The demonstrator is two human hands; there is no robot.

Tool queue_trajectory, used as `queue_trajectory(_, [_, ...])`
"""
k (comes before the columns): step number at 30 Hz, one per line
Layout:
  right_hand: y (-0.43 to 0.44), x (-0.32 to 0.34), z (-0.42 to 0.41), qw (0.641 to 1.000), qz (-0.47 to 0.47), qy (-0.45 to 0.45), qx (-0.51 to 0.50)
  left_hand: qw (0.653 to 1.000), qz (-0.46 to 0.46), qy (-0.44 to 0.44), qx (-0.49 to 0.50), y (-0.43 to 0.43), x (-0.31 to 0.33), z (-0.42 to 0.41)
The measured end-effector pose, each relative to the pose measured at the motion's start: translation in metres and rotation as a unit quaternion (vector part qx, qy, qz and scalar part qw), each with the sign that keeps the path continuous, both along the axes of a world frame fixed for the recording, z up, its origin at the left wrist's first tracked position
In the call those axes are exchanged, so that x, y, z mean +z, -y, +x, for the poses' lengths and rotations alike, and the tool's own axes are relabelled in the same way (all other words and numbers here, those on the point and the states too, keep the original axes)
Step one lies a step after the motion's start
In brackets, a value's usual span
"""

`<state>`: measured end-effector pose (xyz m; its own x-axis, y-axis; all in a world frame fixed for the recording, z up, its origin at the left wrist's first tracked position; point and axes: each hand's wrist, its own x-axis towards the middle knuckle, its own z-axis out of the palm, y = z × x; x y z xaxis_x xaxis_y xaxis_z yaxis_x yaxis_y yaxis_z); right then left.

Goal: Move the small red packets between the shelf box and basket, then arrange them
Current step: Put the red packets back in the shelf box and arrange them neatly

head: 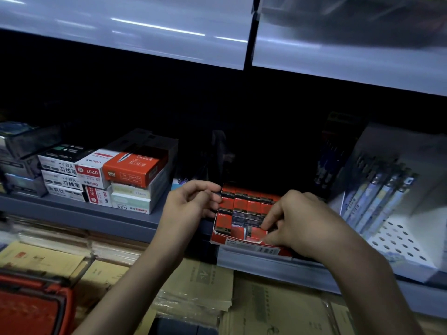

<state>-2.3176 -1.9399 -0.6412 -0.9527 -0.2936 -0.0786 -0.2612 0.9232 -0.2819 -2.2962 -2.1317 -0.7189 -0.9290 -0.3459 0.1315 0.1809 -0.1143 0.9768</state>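
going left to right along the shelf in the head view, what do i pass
dark boxes -> stack of white and red pen boxes -> left hand -> red shelf box, its left edge held by that hand -> right hand, pinching a small red packet at the box's front -> white pen rack

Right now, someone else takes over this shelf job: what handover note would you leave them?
Left hand: fingers curled at the left edge of the shelf box; a firm grip cannot be confirmed.
Right hand: its grip pinches one red packet in the box's front row.
Other red packets fill the rows behind. The basket sits low on the left, contents not visible.
Left to do: seat that packet, square the front row, check the basket.
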Motion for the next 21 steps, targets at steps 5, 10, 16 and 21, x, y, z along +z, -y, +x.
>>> queue_trajectory(5, [0.006,-0.002,-0.001,0.993,0.081,-0.059,0.056,1.0,-0.003,0.0,-0.001,0.001,0.001,0.002])
queue_trajectory(10, [-0.012,-0.001,-0.003,0.997,-0.013,-0.013,0.074,1.0,-0.002,0.003,-0.003,0.001,0.002,0.002])
queue_trajectory(16, [-0.011,-0.001,0.0,0.992,-0.042,-0.071,0.1,1.0,-0.004,0.006,-0.002,-0.001,0.003,0.002])
queue_trajectory(21, [0.002,-0.009,0.001,0.984,0.015,-0.114,0.138,1.0,-0.009,0.004,0.002,-0.001,0.002,0.0])
